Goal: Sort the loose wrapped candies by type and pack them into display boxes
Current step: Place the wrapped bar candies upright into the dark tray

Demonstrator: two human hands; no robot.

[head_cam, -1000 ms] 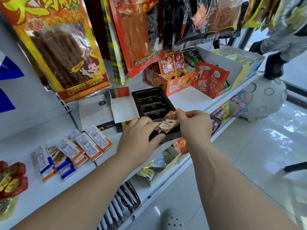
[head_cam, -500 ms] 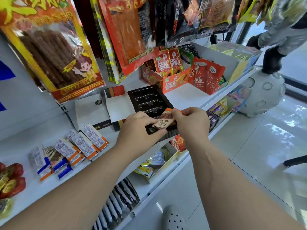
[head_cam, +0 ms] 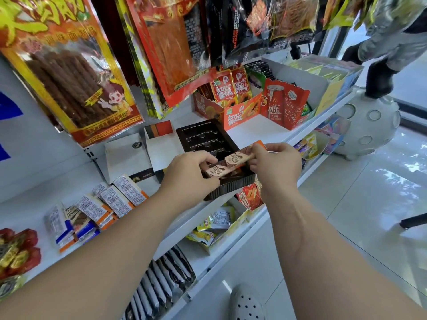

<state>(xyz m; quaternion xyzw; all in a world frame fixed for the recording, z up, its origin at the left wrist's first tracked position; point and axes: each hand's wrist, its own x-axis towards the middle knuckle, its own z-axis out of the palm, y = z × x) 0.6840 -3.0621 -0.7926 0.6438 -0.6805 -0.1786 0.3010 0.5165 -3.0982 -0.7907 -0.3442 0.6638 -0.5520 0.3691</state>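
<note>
**Step in hand:** packing of wrapped candies into the black slotted tray (head_cam: 203,137). It was judged early, since most slots were seen bare.

**Wrapped candy, in hand:** two were counted, over the tray's near end.
- The upper candy (head_cam: 239,155) was pinched near its orange end by the right hand (head_cam: 275,167), thumb and fingers clamped on the wrapper.
- The lower candy (head_cam: 216,172) was gripped by the left hand (head_cam: 189,175), fingers curled over it, just above the near rim.

**Loose candies (head_cam: 111,202):** at least six were counted on the white shelf (head_cam: 249,135), left of the tray and apart from it. Blue-ended and orange-ended sorts lay mixed, and the exact number could not be told.

**Tray:** one was counted.

**Next move, as judged:** each candy would need to be aligned lengthwise with a free slot and pressed flat, then released.
</note>
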